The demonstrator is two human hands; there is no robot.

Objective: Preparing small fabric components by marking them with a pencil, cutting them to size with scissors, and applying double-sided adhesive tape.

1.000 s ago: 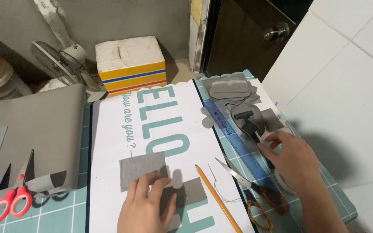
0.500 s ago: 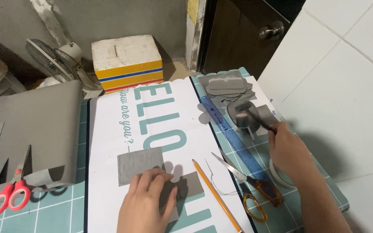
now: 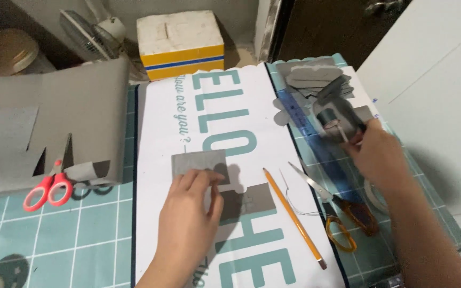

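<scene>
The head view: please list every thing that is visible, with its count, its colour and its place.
small grey paper rectangle: one, grey, on the white sheet under the left fingertips
white printed paper sheet: one, white with teal letters, middle of the mat
yellow wooden pencil: one, yellow, right part of the sheet
red-handled scissors: one, red, left on the mat
orange-handled scissors: one, orange, right of the pencil
large grey paper sheet: one, grey, far left
white and yellow box: one, top
small dark spool: one, dark, at the right fingertips
left hand: on the rectangle
right hand: at the spool
</scene>
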